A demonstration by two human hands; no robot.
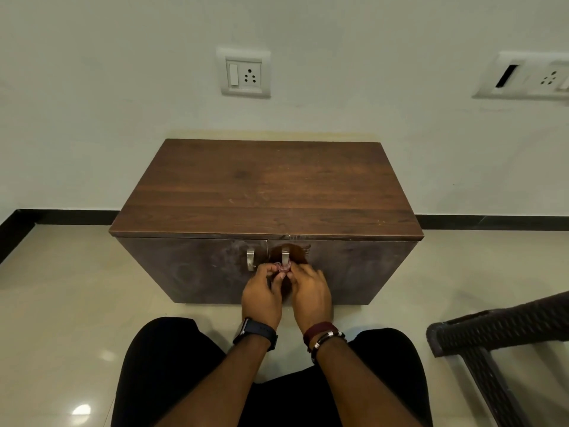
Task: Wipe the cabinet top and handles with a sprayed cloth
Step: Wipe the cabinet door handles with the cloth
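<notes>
Handle step in hand, as I read it. Both hands sit together at the lower end of the right handle point(285, 255) on the cabinet point(354, 272) front. Left hand point(261, 295) and right hand point(310, 292) each have fingers curled in, pinching a small pinkish cloth point(283, 268) wadded around the handle's bottom tip. Most of the cloth is hidden by the fingers, so I can't tell how much there is or whether it is damp.

Left handle point(251, 259) stands just beside, bare, with no cloth on it. Cabinet top point(264, 186) has nothing on it; a faint lighter patch shows mid-surface, could be glare or wipe marks, can't tell.

Next move likely calls for sliding the cloth up the right handle's length while keeping the pinch, then shifting over to the left handle.

No spray bottle in view.

Writing: none readable. Sockets point(244, 73) on the wall carry no legible marks.
</notes>
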